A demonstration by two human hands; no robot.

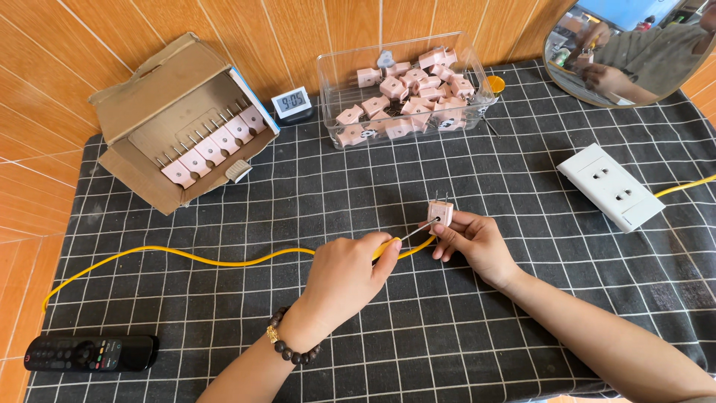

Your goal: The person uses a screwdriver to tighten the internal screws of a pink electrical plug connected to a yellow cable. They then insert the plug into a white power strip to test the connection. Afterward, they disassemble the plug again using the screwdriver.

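My right hand [475, 242] holds a small pink plug [440, 213] upright, its two metal prongs pointing up. My left hand [344, 275] pinches a thin screwdriver [412, 233] whose tip touches the lower side of the plug. A yellow cable [201, 259] runs from the left across the black grid cloth [418, 343] and passes under my left hand toward the plug. A beaded bracelet [287, 345] sits on my left wrist.
An open cardboard box [149, 97] with a row of pink plugs stands at the back left. A clear plastic tub [328, 86] of pink plugs is behind centre, a small digital clock [291, 101] beside it. White socket block [610, 186] right, black remote [89, 352] front left, round mirror [619, 56] back right.
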